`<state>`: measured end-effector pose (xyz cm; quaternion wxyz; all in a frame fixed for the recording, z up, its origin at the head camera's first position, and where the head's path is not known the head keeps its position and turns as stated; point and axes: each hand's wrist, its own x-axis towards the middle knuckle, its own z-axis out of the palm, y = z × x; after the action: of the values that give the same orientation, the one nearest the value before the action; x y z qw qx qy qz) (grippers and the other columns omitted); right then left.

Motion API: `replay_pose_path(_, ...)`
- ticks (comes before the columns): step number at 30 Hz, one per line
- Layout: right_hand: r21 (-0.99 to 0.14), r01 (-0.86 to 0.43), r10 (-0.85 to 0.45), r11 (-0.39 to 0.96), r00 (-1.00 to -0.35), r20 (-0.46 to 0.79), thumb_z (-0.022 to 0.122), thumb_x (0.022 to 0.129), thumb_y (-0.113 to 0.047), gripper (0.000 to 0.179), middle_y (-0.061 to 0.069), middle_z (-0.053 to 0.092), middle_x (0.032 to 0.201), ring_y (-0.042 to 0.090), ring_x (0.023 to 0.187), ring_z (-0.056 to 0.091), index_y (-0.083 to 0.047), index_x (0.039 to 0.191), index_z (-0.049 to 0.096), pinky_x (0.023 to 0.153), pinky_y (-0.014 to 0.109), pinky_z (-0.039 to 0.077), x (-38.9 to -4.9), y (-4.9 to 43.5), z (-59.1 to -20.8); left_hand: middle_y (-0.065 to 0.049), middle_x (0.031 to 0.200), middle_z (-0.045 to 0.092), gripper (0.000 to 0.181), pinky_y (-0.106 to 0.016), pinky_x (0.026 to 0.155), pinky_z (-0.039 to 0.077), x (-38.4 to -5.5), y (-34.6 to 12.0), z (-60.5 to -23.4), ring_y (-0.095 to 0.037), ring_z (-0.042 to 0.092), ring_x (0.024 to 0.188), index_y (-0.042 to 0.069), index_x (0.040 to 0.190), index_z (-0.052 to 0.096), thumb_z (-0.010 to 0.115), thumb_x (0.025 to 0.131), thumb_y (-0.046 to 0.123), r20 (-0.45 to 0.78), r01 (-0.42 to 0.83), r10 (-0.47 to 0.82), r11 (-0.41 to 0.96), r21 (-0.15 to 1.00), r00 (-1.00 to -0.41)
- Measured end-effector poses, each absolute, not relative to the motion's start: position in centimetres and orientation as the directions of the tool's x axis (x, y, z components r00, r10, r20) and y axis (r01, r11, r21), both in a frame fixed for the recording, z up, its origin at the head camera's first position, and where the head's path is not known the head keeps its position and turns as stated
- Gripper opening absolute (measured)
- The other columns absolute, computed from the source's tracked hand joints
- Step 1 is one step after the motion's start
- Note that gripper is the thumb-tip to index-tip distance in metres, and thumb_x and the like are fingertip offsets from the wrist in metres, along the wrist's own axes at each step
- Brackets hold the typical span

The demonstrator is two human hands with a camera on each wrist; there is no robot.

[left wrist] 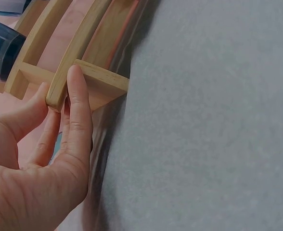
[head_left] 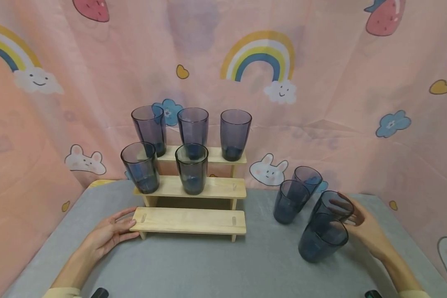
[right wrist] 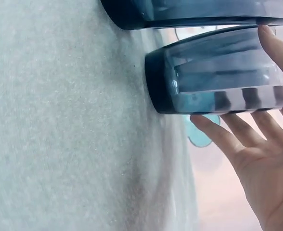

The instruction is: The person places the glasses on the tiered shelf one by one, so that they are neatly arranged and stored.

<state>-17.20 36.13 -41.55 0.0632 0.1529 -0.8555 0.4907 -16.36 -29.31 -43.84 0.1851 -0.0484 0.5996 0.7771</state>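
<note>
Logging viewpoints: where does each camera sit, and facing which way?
Head: on the head, facing forward and down over the wooden stand and glasses; both hands and forearms show.
Left wrist: worn there, facing the left hand gripping the stand's bottom step.
Right wrist: worn there, facing the right hand around a glass.
Head and left wrist share the stand.

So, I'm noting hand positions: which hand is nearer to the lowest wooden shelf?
Left. The left hand pinches the left end of the lowest wooden shelf; the right hand is well off beyond its right end, holding a tinted glass.
</note>
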Motion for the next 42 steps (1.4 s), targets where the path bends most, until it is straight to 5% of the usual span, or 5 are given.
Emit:
replay_pose_path(8,-0.799,-0.298,-0.081,0.523,-0.95,0.302,0.069,0.089,0.003,0.085,-0.013,0.047,0.141,-0.009,0.119,0.048,-0.022,0.157,0.024,0.087,0.005,0.042,-16.4,37.2,-40.2,0.0,0.118,0.057,0.078,-0.039,0.091,0.057,-16.1,-29.8,-43.8,-0.018,0.064,0.105,0.0,0.156,0.004,0.057,0.099,0.006,-0.299,-0.348,0.235,-0.206,0.915,-0.925)
replay_pose_path(12,-0.758,-0.192,0.036,0.623,-0.961,0.274,0.071,0.091,-0.01,0.085,-0.01,0.031,0.155,0.02,0.141,0.035,-0.033,0.157,0.021,0.075,0.001,0.042,-16.2,38.0,-37.7,-0.001,0.121,0.056,0.077,-0.04,0.092,0.056,-16.3,-29.5,-43.9,-0.018,0.063,0.107,0.001,0.156,0.005,0.057,0.099,0.006,-0.289,-0.34,0.245,-0.204,0.918,-0.925)
replay_pose_path(15,-0.855,-0.211,0.102,0.474,-0.951,0.291,0.071,0.09,-0.004,0.085,-0.011,0.038,0.151,0.021,0.137,0.041,-0.032,0.156,0.025,0.074,0.001,0.045,-16.4,38.1,-36.0,-0.001,0.119,0.057,0.077,-0.04,0.091,0.057,-16.4,-29.3,-43.9,-0.019,0.063,0.106,0.0,0.156,0.006,0.057,0.099,0.006,-0.286,-0.338,0.246,-0.205,0.919,-0.926)
replay_pose_path(19,-0.928,-0.355,0.099,0.115,-0.925,0.367,0.065,0.085,0.017,0.086,-0.008,0.058,0.128,-0.002,0.107,0.059,-0.018,0.155,0.03,0.077,0.009,0.053,-16.9,37.3,-33.9,0.0,0.118,0.058,0.077,-0.039,0.09,0.057,-16.5,-29.2,-43.9,-0.019,0.064,0.104,0.0,0.156,0.005,0.057,0.099,0.006,-0.288,-0.341,0.243,-0.214,0.915,-0.926)
replay_pose_path(42,-0.799,-0.567,0.095,-0.201,-0.823,0.56,0.054,0.08,0.032,0.081,0.013,0.047,0.139,0.021,0.121,0.054,-0.004,0.15,0.037,0.091,0.022,0.054,-17.0,25.1,-29.3,-0.002,0.117,0.058,0.079,-0.038,0.092,0.056,-16.4,-29.3,-43.9,-0.018,0.064,0.104,-0.002,0.155,0.004,0.059,0.098,0.006,-0.282,-0.332,0.236,-0.211,0.919,-0.93)
